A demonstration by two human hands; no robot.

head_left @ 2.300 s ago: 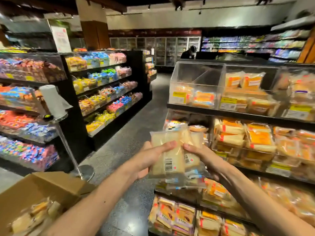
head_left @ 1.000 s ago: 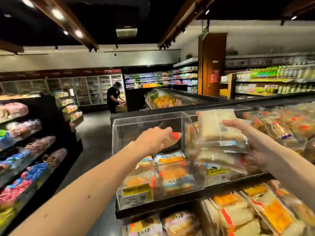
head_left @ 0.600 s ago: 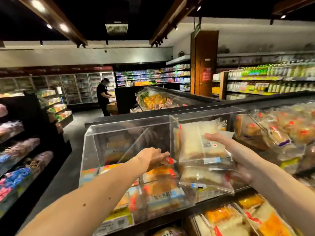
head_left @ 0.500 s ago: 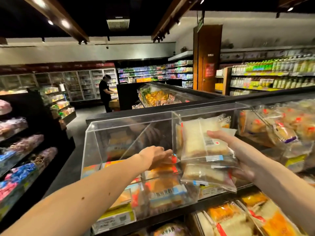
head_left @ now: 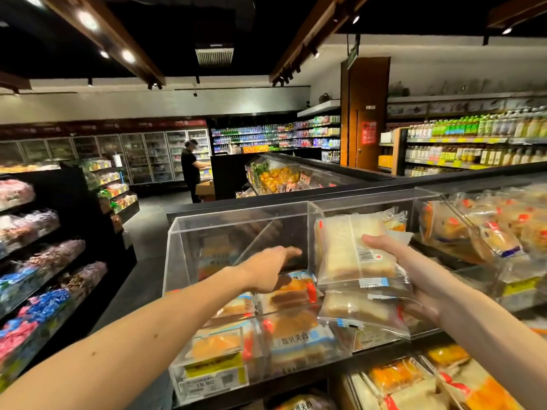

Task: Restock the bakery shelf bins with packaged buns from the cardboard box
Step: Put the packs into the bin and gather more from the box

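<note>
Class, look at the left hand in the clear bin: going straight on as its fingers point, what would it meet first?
Probably the clear divider wall just ahead. The left hand points above the packaged buns, not down at them. Depth is unclear, so this is a guess.

Just the one cam, worn on the head, wide-angle enough that the ceiling beams [head_left: 103, 34] splayed out. It sat above the shelf's [head_left: 310, 377] front edge and looked forward and slightly down over the clear bins [head_left: 207, 232], toward the fridge wall [head_left: 142, 155] far back. Pretty close in: forearms entered from both bottom corners, left hand [head_left: 266, 269] mid-frame, right hand [head_left: 420, 279] holding packaged buns [head_left: 349, 255] near enough to show the barcode.
</note>
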